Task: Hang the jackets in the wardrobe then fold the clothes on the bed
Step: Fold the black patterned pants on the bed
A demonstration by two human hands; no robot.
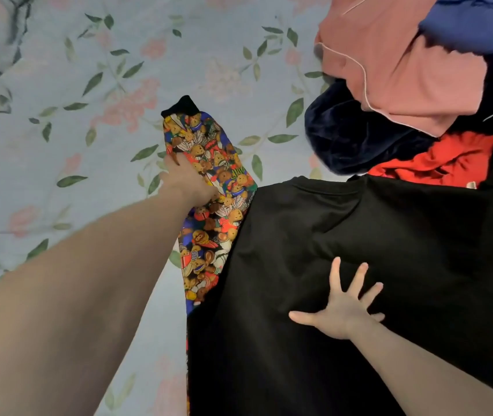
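Black cotton garment lies flat; right hand spread, pressing it. Left hand grips its teddy-bear-print sleeve, black-cuffed, far left.

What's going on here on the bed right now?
A person is laying out a black garment on the floral bedsheet. The left hand grips its colourful teddy-bear-print sleeve, stretched out to the side, while the right hand presses flat on the black fabric with fingers spread. A pile of pink, blue, navy and red clothes sits beyond, unfolded.
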